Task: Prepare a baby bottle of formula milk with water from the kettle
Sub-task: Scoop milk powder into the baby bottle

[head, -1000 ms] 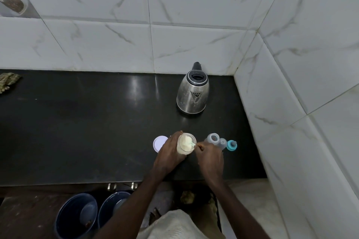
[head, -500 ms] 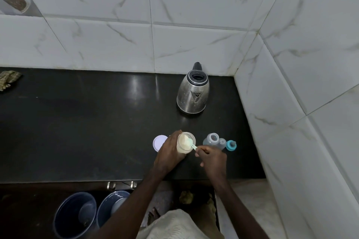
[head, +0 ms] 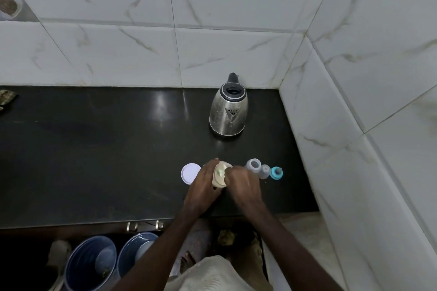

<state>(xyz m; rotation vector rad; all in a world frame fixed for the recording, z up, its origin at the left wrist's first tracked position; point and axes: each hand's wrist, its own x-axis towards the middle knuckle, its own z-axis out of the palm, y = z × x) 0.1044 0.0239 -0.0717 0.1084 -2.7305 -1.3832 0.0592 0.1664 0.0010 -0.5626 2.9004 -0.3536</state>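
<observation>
On the black counter [head: 94,153] my left hand [head: 203,184] grips an open jar of cream formula powder [head: 220,173], tilted toward the right. My right hand [head: 243,184] is at the jar's mouth with its fingers closed; the scoop it held is mostly hidden, with a pale green bit showing inside the jar. The jar's white lid [head: 190,173] lies flat just left of my left hand. Right of my hands stand the clear open baby bottle [head: 253,165], its clear cap [head: 264,171] and the blue teat ring [head: 276,173]. The steel kettle [head: 228,112] stands behind, near the corner.
Tiled walls close the counter at the back and right [head: 343,125]. A cloth [head: 7,99] lies at the far left of the counter. Below the counter's front edge stand two blue buckets [head: 92,264], with a metal latch [head: 144,225] above them.
My right hand moved left from beside the jar to its mouth, taking the scoop into the powder. The left hand tilted the jar a little more. The bottle parts and kettle stayed put.
</observation>
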